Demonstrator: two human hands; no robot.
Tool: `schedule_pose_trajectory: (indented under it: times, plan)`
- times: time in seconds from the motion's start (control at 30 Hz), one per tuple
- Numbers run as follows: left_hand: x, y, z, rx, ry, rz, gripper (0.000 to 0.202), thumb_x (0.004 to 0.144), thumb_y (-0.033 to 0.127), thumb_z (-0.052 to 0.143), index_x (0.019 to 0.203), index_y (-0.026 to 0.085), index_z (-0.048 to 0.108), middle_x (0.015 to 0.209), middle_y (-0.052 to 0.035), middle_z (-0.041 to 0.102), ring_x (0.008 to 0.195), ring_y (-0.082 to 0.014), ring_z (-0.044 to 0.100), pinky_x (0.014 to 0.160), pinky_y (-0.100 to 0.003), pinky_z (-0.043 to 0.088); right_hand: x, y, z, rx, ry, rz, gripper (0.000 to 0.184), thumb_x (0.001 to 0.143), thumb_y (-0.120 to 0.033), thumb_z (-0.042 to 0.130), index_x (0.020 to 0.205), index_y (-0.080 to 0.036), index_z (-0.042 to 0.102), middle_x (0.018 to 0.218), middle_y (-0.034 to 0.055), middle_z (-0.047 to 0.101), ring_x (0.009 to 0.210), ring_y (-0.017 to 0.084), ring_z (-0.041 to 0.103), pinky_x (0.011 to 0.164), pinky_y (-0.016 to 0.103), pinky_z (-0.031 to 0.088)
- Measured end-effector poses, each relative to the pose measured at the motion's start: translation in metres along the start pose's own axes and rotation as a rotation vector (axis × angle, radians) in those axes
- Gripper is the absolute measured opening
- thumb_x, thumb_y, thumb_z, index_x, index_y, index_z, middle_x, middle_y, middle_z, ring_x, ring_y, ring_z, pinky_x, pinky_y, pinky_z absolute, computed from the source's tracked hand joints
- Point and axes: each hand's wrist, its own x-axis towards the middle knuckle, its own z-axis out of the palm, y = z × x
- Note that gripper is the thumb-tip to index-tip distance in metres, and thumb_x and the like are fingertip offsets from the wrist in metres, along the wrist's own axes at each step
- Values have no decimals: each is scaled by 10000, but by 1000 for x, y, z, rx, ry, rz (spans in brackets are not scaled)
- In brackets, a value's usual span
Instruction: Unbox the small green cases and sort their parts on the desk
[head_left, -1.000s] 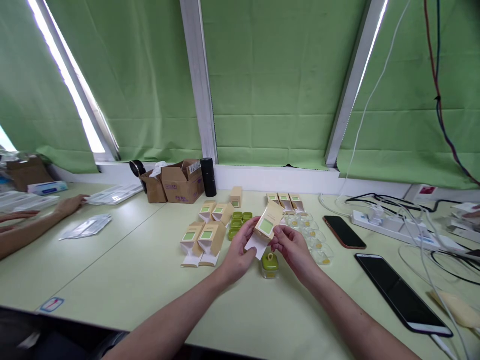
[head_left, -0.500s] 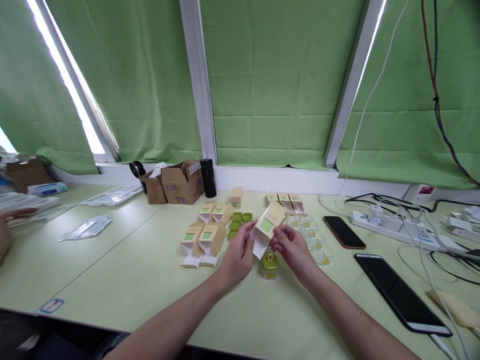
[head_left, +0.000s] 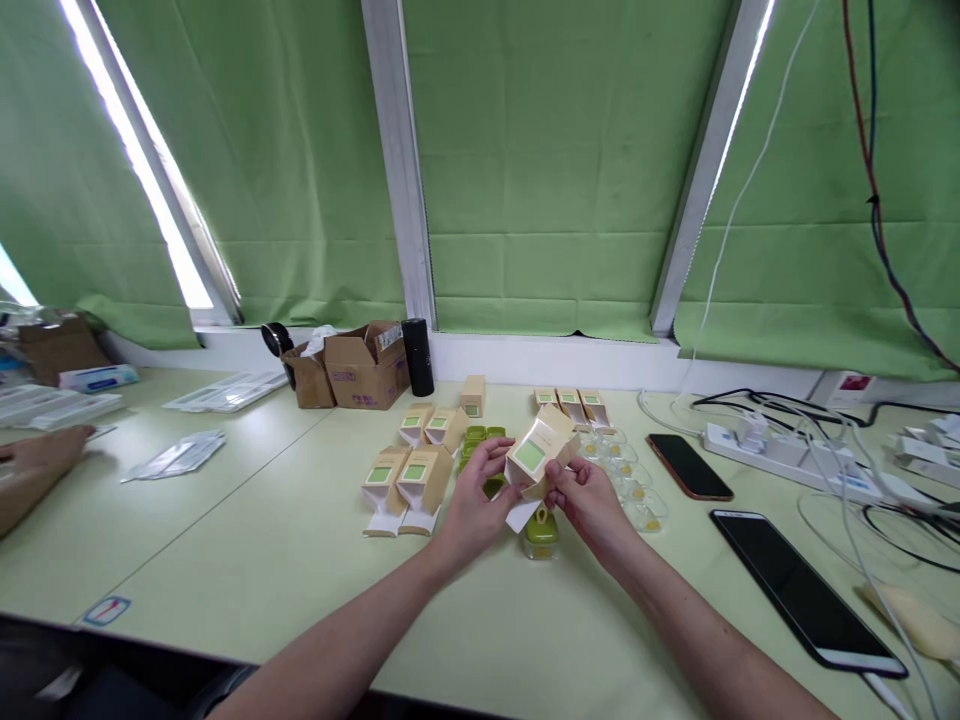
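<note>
Between my two hands, above the table, is a small beige carton (head_left: 551, 440) with a green label and a white flap hanging open. My left hand (head_left: 480, 495) grips its left side; my right hand (head_left: 589, 495) pinches its lower right edge. Just below the carton stands a clear container with a green ringed lid (head_left: 541, 535), partly covered by the flap. Behind my left hand sit several green lids (head_left: 475, 434), partly hidden. To the right of my right hand are several clear containers (head_left: 641, 490) with yellow spots.
Several open beige cartons (head_left: 421, 472) stand to the left, others (head_left: 571, 405) at the back. Two phones (head_left: 806, 585), a power strip (head_left: 795, 460) and cables lie right. A cardboard box (head_left: 367, 365) and black cylinder (head_left: 417, 357) stand behind. Someone's arm (head_left: 37, 470) shows at far left.
The carton has tilted and opened out more between my hands, my left fingers now lower along its side. The other person's arm at far left has reached further into view.
</note>
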Motion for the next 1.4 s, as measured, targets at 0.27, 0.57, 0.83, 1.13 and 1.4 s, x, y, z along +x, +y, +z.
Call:
schedule_pose_trajectory:
  times: [0.27,0.57,0.83,1.13,1.4]
  plan:
    - [-1,-2,-3,-250,-95,-124,493,896,459,750,1272,210,548,1151,-107,720,965,-237,708,796,-326,551,-1,-3,-2,26,65,-21,531,639,-581,924,899,-154,746,627,0,674,495,97,475,492,243,388]
    - [4,0,-7,-625,-176,-310,568,796,322,830,1294,221,577,1191,-95,726,1021,-239,698,886,-341,517,-1,-5,-3,-36,144,15,526,598,-565,937,859,-148,750,673,44,725,507,117,515,473,246,355]
    - [5,3,-8,-586,-214,-312,570,785,345,856,1267,214,581,1152,-95,731,972,-223,699,866,-320,515,-3,-7,-2,-37,148,6,565,596,-562,936,944,-161,743,741,57,755,568,152,593,487,243,370]
    - [6,0,-11,-30,-94,-27,399,900,518,723,1110,193,628,1004,-76,698,883,-204,651,752,-294,513,-6,-11,9,-44,111,-86,532,604,-587,921,884,-176,729,738,53,738,521,118,513,469,252,386]
    - [12,14,-24,541,182,592,80,909,185,688,969,229,716,1011,-74,736,1048,-255,583,923,-431,493,-2,-4,-2,-192,137,-248,376,689,-461,858,909,-208,687,792,39,729,663,170,611,563,262,464]
